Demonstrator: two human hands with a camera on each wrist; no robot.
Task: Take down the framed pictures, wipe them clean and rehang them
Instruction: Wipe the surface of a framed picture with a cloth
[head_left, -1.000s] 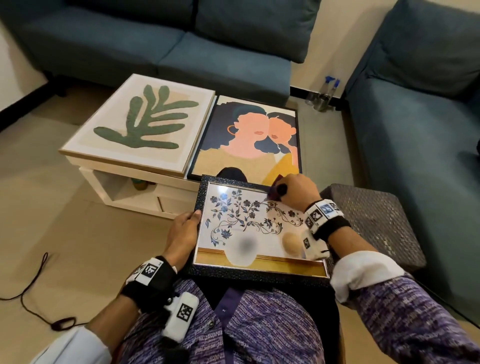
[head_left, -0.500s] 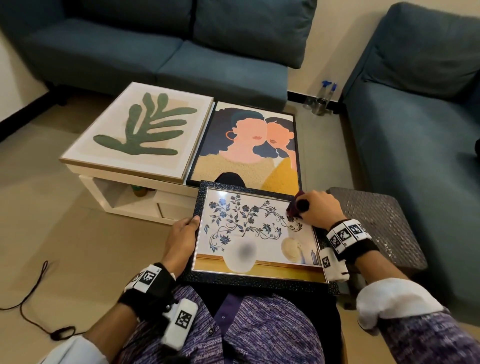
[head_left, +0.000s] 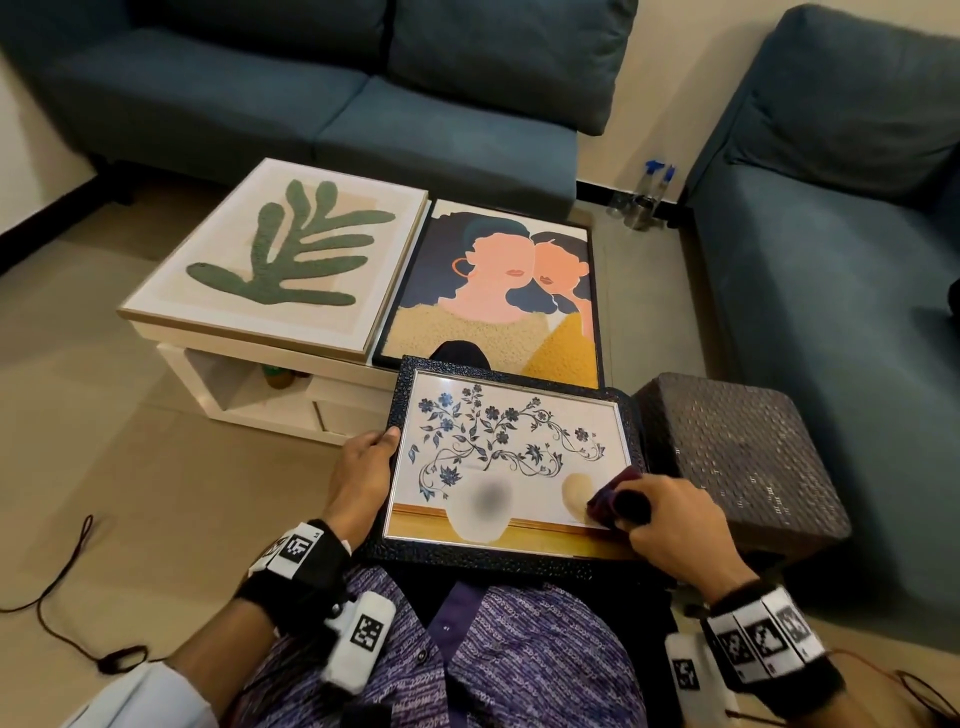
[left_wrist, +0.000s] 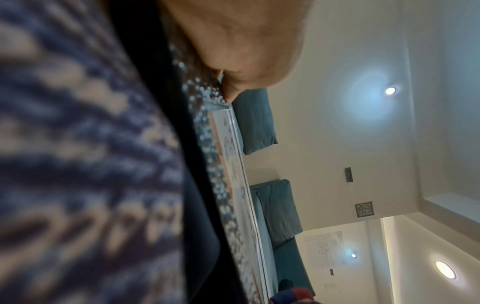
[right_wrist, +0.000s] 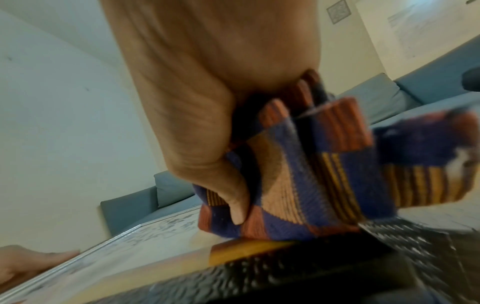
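A dark-framed picture of blue flowers in a white vase (head_left: 511, 452) lies flat on my lap. My left hand (head_left: 363, 467) grips its left edge, thumb on the frame's face; the left wrist view shows the frame's speckled edge (left_wrist: 207, 144) under that hand (left_wrist: 233, 41). My right hand (head_left: 670, 525) holds a bunched checked cloth (head_left: 615, 499) against the glass at the lower right corner. In the right wrist view the cloth (right_wrist: 306, 181) shows blue, orange and yellow stripes, with the right hand (right_wrist: 207, 102) curled round it above the frame (right_wrist: 182, 257).
Two more framed pictures lie on the low white table (head_left: 249, 395): a green leaf print (head_left: 280, 254) and a two-faces portrait (head_left: 498, 296). Teal sofas (head_left: 322, 88) stand behind and at the right. A dark woven stool (head_left: 737, 457) sits beside my right hand. Spray bottles (head_left: 644, 197) stand in the corner.
My right hand has dragged the cloth from the picture's upper right down to its lower right corner. The left hand has kept its hold on the left edge.
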